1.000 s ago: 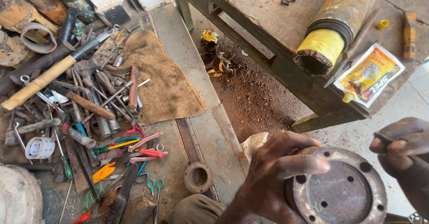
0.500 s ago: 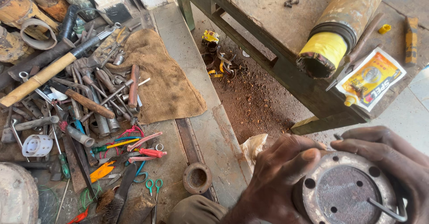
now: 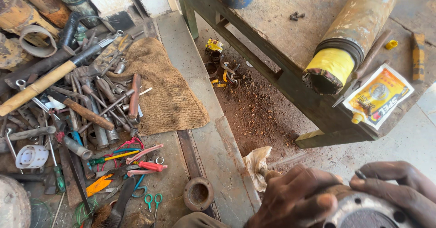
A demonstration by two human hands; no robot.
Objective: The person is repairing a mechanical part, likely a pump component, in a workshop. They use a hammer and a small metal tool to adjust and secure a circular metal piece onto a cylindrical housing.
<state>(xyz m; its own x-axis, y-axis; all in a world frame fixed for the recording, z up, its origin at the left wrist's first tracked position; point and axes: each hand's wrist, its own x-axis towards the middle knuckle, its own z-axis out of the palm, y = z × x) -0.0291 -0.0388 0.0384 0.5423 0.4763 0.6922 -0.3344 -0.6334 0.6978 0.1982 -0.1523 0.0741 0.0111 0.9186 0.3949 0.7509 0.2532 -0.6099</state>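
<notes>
1. Round grey metal flange with bolt holes point(image 3: 363, 212) sits at the bottom right of the view, partly cut off by the frame edge, and both hands are on it.
2. Left hand point(image 3: 295, 196) is curled over the flange's left rim, fingers bent and pressing on the metal.
3. Right hand point(image 3: 399, 187) wraps the upper right rim, fingers closed around the edge; a thin dark rod-like tool point(image 3: 360, 174) shows at its fingertips, though how it is held cannot be told.
4. Just left of the hands, a crumpled, stained white rag point(image 3: 256, 164) lies on the concrete floor point(image 3: 213, 132).
5. Near it, a rusty round metal ring point(image 3: 198, 194) rests on the floor.
6. Above the hands stands a worn wooden table point(image 3: 290, 32) carrying a long rusty yellow cylinder with a yellow-taped end point(image 3: 349, 37) and, beside that end, a yellow and white plastic sachet point(image 3: 377, 96).
7. Reddish dirt and small yellow-black scrap parts point(image 3: 222, 69) lie under the table.
8. Farther left, a brown burlap cloth point(image 3: 163, 91) lies beside a heap of spanners, rods, pliers and hammers point(image 3: 81, 110); small green-handled scissors point(image 3: 153, 201) lie at its lower edge.
</notes>
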